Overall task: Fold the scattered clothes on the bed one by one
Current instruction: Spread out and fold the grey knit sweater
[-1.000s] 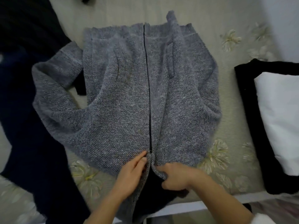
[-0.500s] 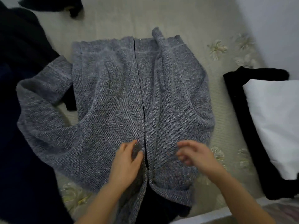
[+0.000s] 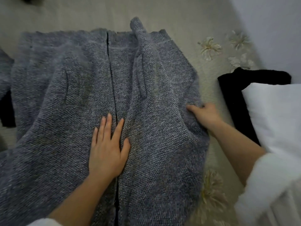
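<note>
Lying flat, front up, on the bed (image 3: 179, 17), the grey knit zip jacket (image 3: 65, 128) has the left hand (image 3: 107, 152) pressing it, fingers straight, beside the zipper (image 3: 114, 79); the right hand (image 3: 205, 115) grips its right edge.

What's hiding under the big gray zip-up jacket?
The gray jacket lies on a flowered bedsheet, which shows all around it. A black cloth pokes out at its left side. How far that cloth reaches underneath is covered by the knit.
</note>
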`<action>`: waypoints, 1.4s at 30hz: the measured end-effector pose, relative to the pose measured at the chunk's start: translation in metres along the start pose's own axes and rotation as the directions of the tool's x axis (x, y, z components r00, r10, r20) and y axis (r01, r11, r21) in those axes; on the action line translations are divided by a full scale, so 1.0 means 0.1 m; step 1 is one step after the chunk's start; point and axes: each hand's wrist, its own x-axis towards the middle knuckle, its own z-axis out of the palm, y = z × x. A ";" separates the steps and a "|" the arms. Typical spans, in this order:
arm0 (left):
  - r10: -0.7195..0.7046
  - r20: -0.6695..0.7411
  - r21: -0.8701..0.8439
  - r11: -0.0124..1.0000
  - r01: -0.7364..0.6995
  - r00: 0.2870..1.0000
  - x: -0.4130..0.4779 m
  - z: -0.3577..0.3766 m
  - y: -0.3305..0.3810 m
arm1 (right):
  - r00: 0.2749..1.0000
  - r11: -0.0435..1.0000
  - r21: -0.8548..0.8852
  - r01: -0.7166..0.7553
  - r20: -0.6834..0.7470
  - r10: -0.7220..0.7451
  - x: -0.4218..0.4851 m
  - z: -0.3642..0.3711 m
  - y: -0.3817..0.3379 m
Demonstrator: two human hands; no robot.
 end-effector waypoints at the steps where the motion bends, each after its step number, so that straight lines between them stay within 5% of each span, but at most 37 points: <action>1: 0.003 0.004 0.013 1.000 -0.003 1.000 0.00 0.02 0.00 | 0.996 0.996 -0.046 0.083 -0.036 -0.084 0.00 -0.03 -0.09; 4: -0.017 0.023 0.017 1.000 0.017 1.000 -0.02 0.00 0.04 | 0.840 0.935 -0.094 0.341 -0.416 -0.348 -0.06 -0.42 -0.20; 6: -0.033 0.039 0.016 0.999 0.033 0.999 -0.04 -0.03 0.07 | 0.756 0.948 -0.060 0.313 -0.588 -0.287 -0.20 -0.74 -0.09; 9: -0.044 0.060 0.015 0.999 0.044 0.997 -0.02 -0.07 0.09 | 0.931 0.976 -0.211 0.055 -0.342 -0.127 -0.32 -0.95 0.33; 11: -0.052 0.076 0.018 0.999 0.051 0.996 -0.01 -0.09 0.10 | 0.978 0.936 -0.349 0.037 -0.178 -0.106 -0.37 -0.88 0.44; 13: -0.064 0.092 0.024 0.998 0.062 0.994 0.01 -0.10 0.11 | 0.941 0.889 -0.441 0.123 -0.231 -0.245 -0.37 -0.76 0.26; 15: -0.074 0.110 0.021 0.997 0.072 0.991 0.04 -0.11 0.11 | 0.819 0.794 -0.504 0.341 -0.255 -0.513 -0.32 -0.58 -0.13; 17: -0.082 0.124 0.027 0.996 0.079 0.989 0.05 -0.12 0.12 | 0.716 0.670 -0.469 0.575 -0.108 -0.690 -0.18 -0.31 -0.53; 19: -0.089 0.135 0.037 0.996 0.085 0.987 0.06 -0.13 0.13 | 0.693 0.652 -0.291 0.700 0.054 -0.719 0.06 0.04 -0.90; 21: -0.090 0.146 0.035 0.996 0.086 0.985 0.07 -0.12 0.13 | 0.770 0.755 -0.162 0.636 0.069 -0.634 0.39 0.36 -1.20; 23: -0.094 0.155 0.035 0.995 0.089 0.983 0.06 -0.12 0.12 | 0.907 0.901 -0.104 0.420 0.040 -0.418 0.77 0.61 -1.39; 25: -0.098 0.161 0.042 0.995 0.093 0.982 0.07 -0.11 0.11 | 0.971 0.973 -0.044 0.226 0.088 -0.221 1.04 0.79 -1.51; 28: -0.095 0.155 0.044 0.995 0.089 0.983 0.07 -0.11 0.11 | 0.951 0.942 -0.148 0.303 0.105 -0.289 1.11 0.90 -1.60; 31: -0.090 0.144 0.045 0.995 0.084 0.985 0.07 -0.11 0.10 | 0.919 0.905 -0.256 0.341 -0.111 -0.378 1.11 0.77 -1.54; 35: -0.090 0.143 0.059 0.995 0.082 0.986 0.07 -0.11 0.10 | 0.970 0.871 -0.433 0.231 0.031 -0.241 1.12 0.68 -1.39; 37: -0.090 0.139 0.059 0.995 0.082 0.986 0.07 -0.11 0.10 | 0.928 0.880 -0.343 0.329 -0.057 -0.369 1.05 0.68 -1.52; 39: -0.092 0.136 0.052 0.995 0.086 0.986 0.07 -0.11 0.10 | 0.794 0.792 -0.292 0.536 -0.142 -0.591 0.94 0.74 -1.74; 42: -0.090 0.141 0.059 0.995 0.082 0.986 0.07 -0.11 0.11 | 0.672 0.631 -0.241 0.737 0.169 -0.721 0.75 1.05 -2.02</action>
